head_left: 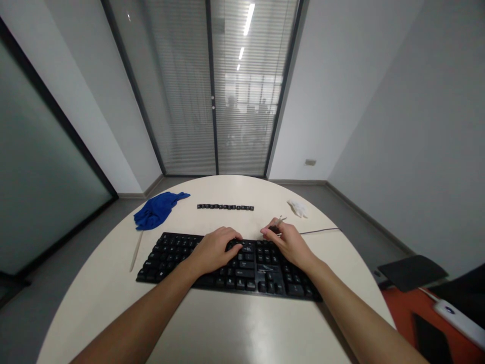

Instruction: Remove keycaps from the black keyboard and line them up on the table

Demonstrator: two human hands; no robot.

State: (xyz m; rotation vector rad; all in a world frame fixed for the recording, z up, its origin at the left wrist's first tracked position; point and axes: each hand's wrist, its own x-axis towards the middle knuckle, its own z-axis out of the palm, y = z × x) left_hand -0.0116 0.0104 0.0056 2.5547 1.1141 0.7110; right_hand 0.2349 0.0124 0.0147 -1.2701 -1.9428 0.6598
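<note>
A black keyboard lies across the near middle of the table. My left hand rests on it, fingers curled at its back edge and thumb over the upper keys. Above the keyboard's back right part, my right hand is closed, holding a small wire keycap puller with its bent metal ends pointing away. Something dark shows between those fingers, too small to make out. Beyond the keyboard, several loose black keycaps stand in a straight row.
A blue cloth lies at the left, beside a thin pale stick. White crumpled tissue sits at the right. The keyboard's cable runs off the round table's right edge. A white power strip is at the far right.
</note>
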